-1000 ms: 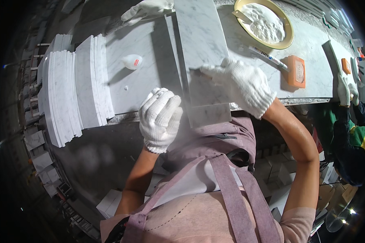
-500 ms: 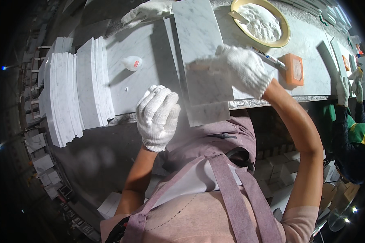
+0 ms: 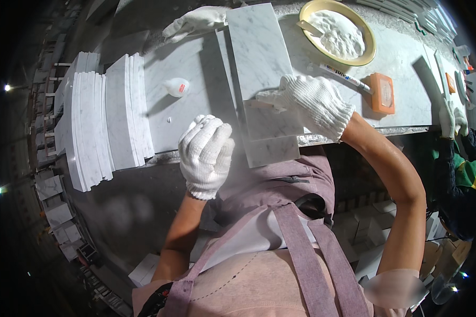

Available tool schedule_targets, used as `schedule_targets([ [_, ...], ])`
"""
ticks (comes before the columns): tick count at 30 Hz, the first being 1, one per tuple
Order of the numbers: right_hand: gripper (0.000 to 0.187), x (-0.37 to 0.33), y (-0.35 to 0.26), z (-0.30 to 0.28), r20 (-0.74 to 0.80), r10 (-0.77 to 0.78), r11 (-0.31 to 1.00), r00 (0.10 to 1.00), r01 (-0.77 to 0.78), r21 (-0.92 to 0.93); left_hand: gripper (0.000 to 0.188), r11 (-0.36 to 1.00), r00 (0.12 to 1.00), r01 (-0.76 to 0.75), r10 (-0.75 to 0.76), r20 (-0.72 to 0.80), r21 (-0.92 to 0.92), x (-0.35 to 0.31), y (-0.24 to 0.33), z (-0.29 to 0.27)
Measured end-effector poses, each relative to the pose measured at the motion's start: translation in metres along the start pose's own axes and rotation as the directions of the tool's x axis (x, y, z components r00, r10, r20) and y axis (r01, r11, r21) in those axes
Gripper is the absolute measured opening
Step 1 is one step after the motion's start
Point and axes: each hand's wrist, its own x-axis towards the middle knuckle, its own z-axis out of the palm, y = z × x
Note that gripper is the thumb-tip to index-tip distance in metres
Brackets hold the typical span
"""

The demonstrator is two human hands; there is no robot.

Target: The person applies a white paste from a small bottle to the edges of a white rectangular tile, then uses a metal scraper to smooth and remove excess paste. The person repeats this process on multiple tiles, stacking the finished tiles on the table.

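Observation:
My right hand (image 3: 316, 105), in a white knit glove, is closed on a thin light-coloured strip (image 3: 260, 104), pressed against the face of a grey-veined marble slab (image 3: 260, 50). What kind of tool the strip is, I cannot tell. This slab lies on other marble pieces, and one lower piece (image 3: 272, 152) juts past the table's front edge toward my lap. My left hand (image 3: 205, 156), gloved too, is curled with its fingers folded, just off the table edge left of the slab. Whether anything sits inside its fingers is hidden.
Stacked marble tiles (image 3: 98, 121) stand at the left. A small white bottle (image 3: 176, 87) and a spare glove (image 3: 195, 22) lie on the marble tabletop. Right of the slab are a yellow bowl (image 3: 373, 39) of white powder, a marker (image 3: 346, 77) and an orange block (image 3: 383, 94). A co-worker (image 3: 460, 164) is at far right.
My right hand has shifted slightly down along the slab, and the strip under its fingers now shows sharply instead of blurred. My left hand keeps its curled pose.

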Motion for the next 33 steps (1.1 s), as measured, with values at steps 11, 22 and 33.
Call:
schedule_targets([
  [11,0.033,0.004,0.002,-0.001,-0.038,0.024,1.000,0.999,-0.024,0.000,0.026,0.999,0.999,-0.023,0.024,-0.038,0.049,-0.003,-0.001,0.001],
  [22,0.044,-0.116,-0.030,-0.003,0.083,-0.083,0.891,0.993,0.036,0.453,0.028,0.942,0.958,0.265,-0.233,0.164,-0.208,0.001,-0.015,0.006],
  [33,0.029,-0.211,-0.097,0.091,0.286,0.693,-0.239,0.661,-0.164,0.957,0.033,0.995,0.978,-0.082,0.092,0.187,-0.062,0.039,-0.005,0.030],
])
